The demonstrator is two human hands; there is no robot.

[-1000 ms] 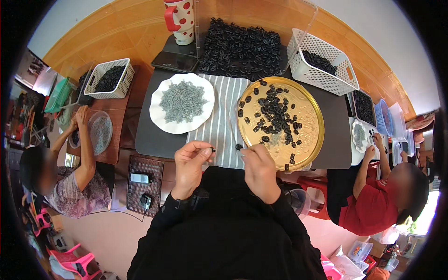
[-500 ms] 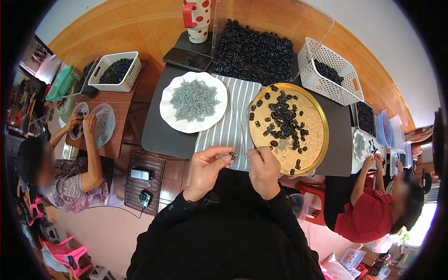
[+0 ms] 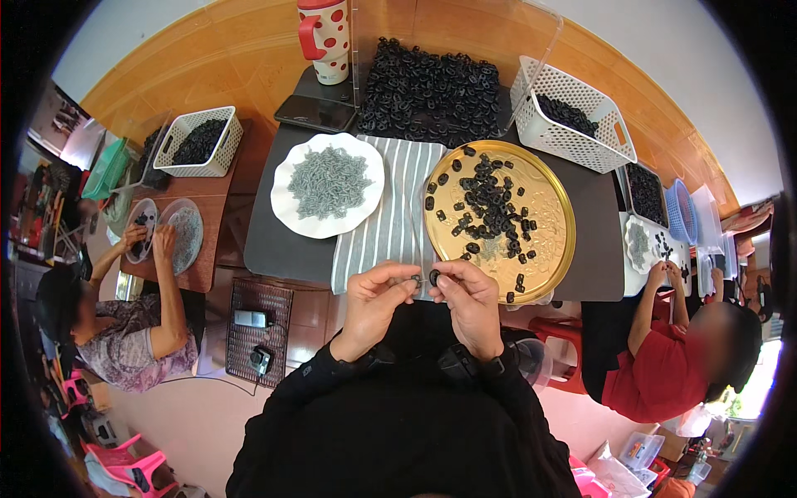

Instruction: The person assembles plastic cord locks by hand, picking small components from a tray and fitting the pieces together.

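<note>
Both hands meet in front of the table's near edge, over a grey-and-white striped cloth [image 3: 353, 257]. Between thumb and forefinger, my left hand [image 3: 369, 303] pinches a small dark piece [image 3: 415, 279] with a thin metal shank sticking out toward the right. My right hand [image 3: 471, 311] pinches a black oval plastic part [image 3: 434, 275] close beside that shank; I cannot tell whether they touch. Right of the cloth lies a round gold tray [image 3: 558, 261] with many loose black parts. To the left, a white scalloped plate [image 3: 286, 203] bears a heap of small grey screws [image 3: 328, 183].
Behind the tray is a large heap of black parts [image 3: 432, 91] in a clear-walled bin. A white basket [image 3: 573, 149] stands right of it, a phone [image 3: 311, 114] and a dotted tumbler [image 3: 332, 50] left. One person [image 3: 137, 336] works at the left, another [image 3: 664, 361] at the right.
My right hand has turned, and a black oval part now shows in its fingertips. It has come closer to my left hand, which still pinches its dark piece. The view has shifted slightly.
</note>
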